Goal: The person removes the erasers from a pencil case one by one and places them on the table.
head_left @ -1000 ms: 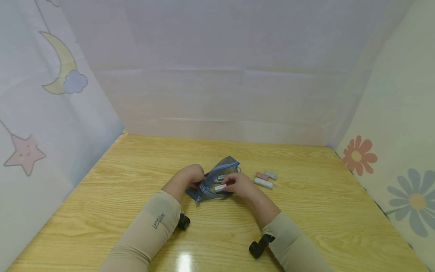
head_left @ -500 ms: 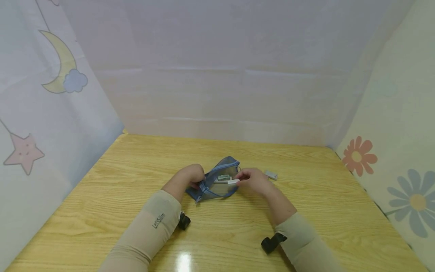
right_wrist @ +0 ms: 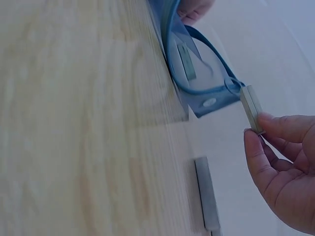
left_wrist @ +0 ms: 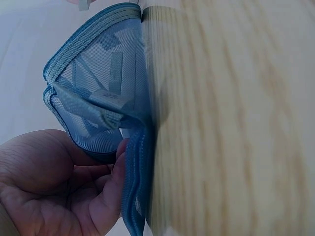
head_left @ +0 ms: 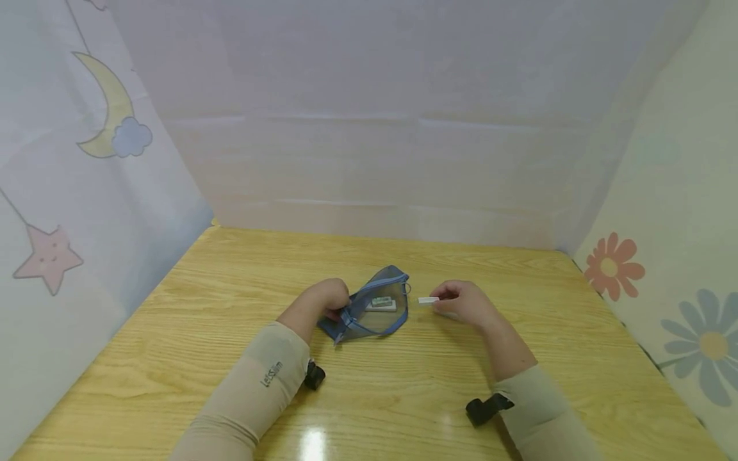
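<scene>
A blue mesh zip pouch (head_left: 375,323) lies on the table with its mouth spread wide. My left hand (head_left: 330,298) grips its left end; in the left wrist view the fingers (left_wrist: 110,196) curl against the blue zip edge. Inside the pouch sit a green-and-white block (head_left: 381,301) and a white one beneath it. Just right of the pouch, my right hand (head_left: 468,304) pinches a small white rectangular block (head_left: 428,300) between thumb and fingers. The right wrist view shows this pinched block (right_wrist: 251,108) close to the pouch's ring end, held above the table.
A grey block (right_wrist: 206,194) lies on the wooden table (right_wrist: 88,123) below my right hand. In the head view the hand covers the blocks there. Printed sheets (head_left: 357,166) stand around the table's back and sides.
My right hand has drawn back to the right, out of the pouch mouth, with the white block pinched in it. My left hand keeps its hold on the pouch.
</scene>
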The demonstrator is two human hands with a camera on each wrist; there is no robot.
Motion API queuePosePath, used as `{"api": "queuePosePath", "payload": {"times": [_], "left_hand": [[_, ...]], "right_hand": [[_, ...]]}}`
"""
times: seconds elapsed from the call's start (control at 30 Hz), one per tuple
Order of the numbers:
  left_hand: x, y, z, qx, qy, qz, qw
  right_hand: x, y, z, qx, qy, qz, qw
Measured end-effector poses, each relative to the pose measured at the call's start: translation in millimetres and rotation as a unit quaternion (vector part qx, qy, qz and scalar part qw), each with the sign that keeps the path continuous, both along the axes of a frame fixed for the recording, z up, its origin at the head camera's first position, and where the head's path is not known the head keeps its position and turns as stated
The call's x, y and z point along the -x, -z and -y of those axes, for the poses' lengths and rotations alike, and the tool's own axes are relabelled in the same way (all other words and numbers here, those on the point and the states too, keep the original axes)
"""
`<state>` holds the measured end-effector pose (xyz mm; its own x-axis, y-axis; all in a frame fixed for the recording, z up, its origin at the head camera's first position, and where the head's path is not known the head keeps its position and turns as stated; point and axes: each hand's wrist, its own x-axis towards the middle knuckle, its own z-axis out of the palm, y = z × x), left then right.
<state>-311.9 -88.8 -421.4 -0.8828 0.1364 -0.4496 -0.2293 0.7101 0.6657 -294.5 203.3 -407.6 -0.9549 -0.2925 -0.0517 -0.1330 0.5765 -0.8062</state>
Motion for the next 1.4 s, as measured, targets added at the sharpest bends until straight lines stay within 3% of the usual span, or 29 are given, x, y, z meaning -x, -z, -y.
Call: {"api": "queuePosePath", "payload": {"times": [0.3,0.73,1.4], "left_hand": [[-2.5,-3.1,-0.5,0.004,-0.001,-0.008,1.0000],[-2.5,-2.7,-1.2,-0.003,-0.006,-0.002,1.0000],[-1.3,-0.6,-1.6,0.023,0.006,-0.009,0.9997]], "right_hand": [[2.5,3.1,-33.6,0.018,0.031,0.019,0.999],[4.6,10.9,-68.2,0.015,0.054,0.010,0.998],[8.1,21.9,-76.8,0.007,0.091,0.027,0.996]]}}
